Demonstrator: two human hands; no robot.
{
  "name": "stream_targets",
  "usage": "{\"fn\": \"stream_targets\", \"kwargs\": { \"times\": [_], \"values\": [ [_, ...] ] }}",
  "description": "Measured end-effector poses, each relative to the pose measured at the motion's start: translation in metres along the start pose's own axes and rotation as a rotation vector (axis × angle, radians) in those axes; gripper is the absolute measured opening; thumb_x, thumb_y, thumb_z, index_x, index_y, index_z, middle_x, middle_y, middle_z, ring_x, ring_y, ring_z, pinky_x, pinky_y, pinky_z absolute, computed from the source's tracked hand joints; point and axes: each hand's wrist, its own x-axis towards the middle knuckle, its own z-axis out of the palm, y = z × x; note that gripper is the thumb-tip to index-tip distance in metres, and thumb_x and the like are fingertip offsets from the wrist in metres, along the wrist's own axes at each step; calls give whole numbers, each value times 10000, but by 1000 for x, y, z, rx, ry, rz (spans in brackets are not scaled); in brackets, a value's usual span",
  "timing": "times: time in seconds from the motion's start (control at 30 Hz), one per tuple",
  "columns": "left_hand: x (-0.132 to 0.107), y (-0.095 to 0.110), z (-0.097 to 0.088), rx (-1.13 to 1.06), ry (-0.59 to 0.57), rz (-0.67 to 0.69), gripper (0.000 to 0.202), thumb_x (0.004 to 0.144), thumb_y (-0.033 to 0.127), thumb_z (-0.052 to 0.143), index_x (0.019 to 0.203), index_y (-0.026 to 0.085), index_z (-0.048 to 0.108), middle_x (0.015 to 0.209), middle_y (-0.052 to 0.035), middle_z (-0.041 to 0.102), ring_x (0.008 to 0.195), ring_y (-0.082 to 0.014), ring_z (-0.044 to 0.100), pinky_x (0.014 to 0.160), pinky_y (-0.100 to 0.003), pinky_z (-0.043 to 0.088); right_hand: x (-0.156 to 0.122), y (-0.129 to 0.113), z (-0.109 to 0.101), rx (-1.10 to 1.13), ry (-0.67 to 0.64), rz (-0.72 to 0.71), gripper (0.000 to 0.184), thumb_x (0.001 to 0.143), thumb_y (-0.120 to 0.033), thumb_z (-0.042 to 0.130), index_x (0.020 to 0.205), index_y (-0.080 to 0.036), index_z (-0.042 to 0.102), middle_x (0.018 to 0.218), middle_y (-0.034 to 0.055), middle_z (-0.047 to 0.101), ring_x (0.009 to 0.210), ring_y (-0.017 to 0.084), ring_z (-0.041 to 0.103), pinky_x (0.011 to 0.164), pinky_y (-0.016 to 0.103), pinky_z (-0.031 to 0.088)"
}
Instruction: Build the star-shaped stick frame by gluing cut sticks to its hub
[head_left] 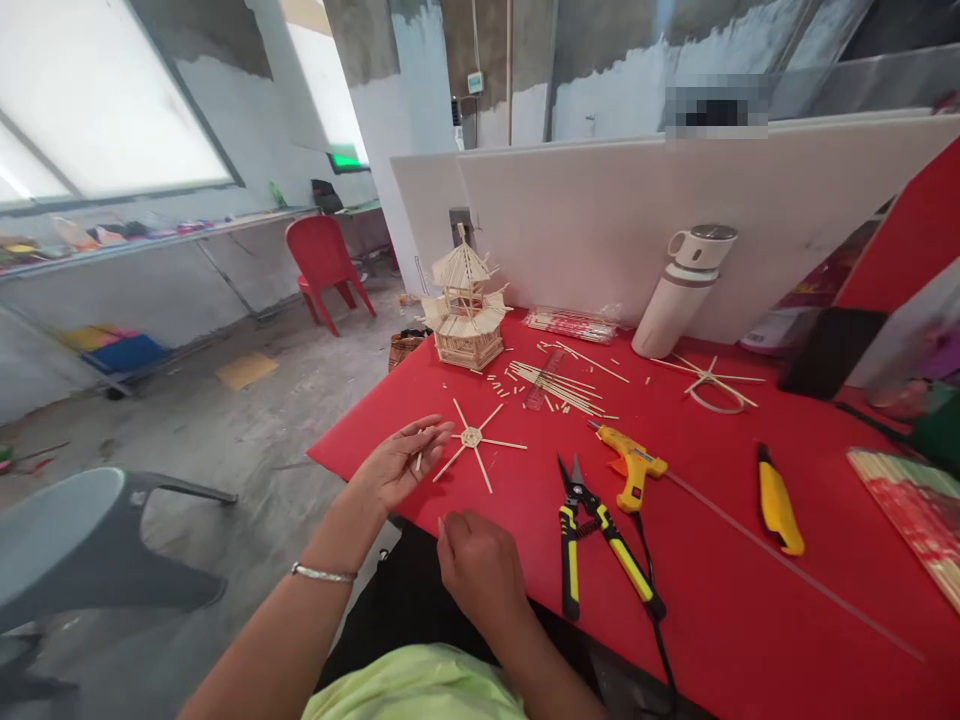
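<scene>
My left hand [405, 460] is closed with the palm turned up, and a short wooden stick [419, 463] shows between its fingers. Right beside its fingertips, a six-armed star of thin sticks [471, 437] lies flat on the red table, with a small ring pattern at its centre. My right hand [480, 562] rests at the table's near edge with its fingers curled in; what they hold, if anything, is hidden. To its right are opened yellow-and-black cutters [589, 525] and a yellow glue gun [630, 465] with a long clear glue stick.
A stick-built pagoda [465, 315] stands at the back left. Loose sticks [559, 385] and a ruler [545, 380] lie mid-table. Further right are a white flask [679, 290], a second stick star [709, 377], a yellow utility knife [778, 503] and packed sticks [911, 520].
</scene>
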Motion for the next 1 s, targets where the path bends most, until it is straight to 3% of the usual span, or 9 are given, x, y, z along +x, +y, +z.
{"fn": "stream_targets", "kwargs": {
  "times": [0.13,0.33,0.43,0.53,0.6,0.67,0.77,0.83,1.0],
  "values": [
    [6,2,-4,110,-50,-24,238,831,47,579,1059,71,644,699,-36,650,408,-31,481,296,-96,323,2,-1,1,-20,-6,12,173,944,-229,460,825,-217,585,729,7,606,642,142,544,574,274,268],
    [16,-6,-3,220,-190,-12,331,734,105,670,1064,76,664,671,-2,605,399,-21,382,313,-125,235,4,-7,-26,99,-70,55,150,919,-196,487,924,-239,630,778,-3,641,676,135,586,619,245,359],
    [22,-9,-6,260,-228,4,353,763,186,690,1103,110,636,675,1,630,389,-21,375,330,-132,223,-3,2,-56,66,62,83,185,938,-236,490,1055,-252,633,833,7,660,740,141,610,700,244,415],
    [28,-9,-9,275,-219,53,318,764,254,723,1044,160,603,732,-7,680,377,-24,389,333,-136,223,-14,22,-81,-210,190,200,279,909,-345,561,1158,-230,614,987,69,669,907,211,620,811,314,452],
    [30,-9,-10,264,-220,69,276,749,280,745,940,167,581,762,-13,699,373,-23,391,331,-136,220,-23,35,-90,-399,124,334,452,848,-486,614,1205,-209,596,1082,114,653,993,283,610,829,387,473],
    [33,-9,-10,253,-254,47,258,746,290,753,868,164,562,775,-16,704,375,-15,388,338,-132,223,-31,43,-93,-500,-5,492,501,823,-543,615,1187,-199,599,1072,126,662,969,303,635,734,383,501],
    [35,-12,-8,255,-324,-9,240,766,307,741,825,157,563,744,-10,688,379,-9,388,344,-128,214,-36,47,-91,-511,-237,707,320,890,-477,524,1055,-226,636,868,73,702,738,257,690,531,311,456],
    [37,-15,-5,259,-350,-22,229,787,321,724,811,154,569,721,-7,673,377,-6,381,341,-128,199,-34,46,-89,-498,-328,787,237,907,-398,483,952,-237,650,771,49,703,652,242,690,497,289,424],
    [39,-20,-1,274,-354,-20,230,812,318,705,940,145,624,764,-24,679,380,7,352,350,-134,203,-34,43,-93,-251,-226,771,185,826,-325,513,876,-233,666,716,24,703,636,209,679,552,263,455]
  ]
}}
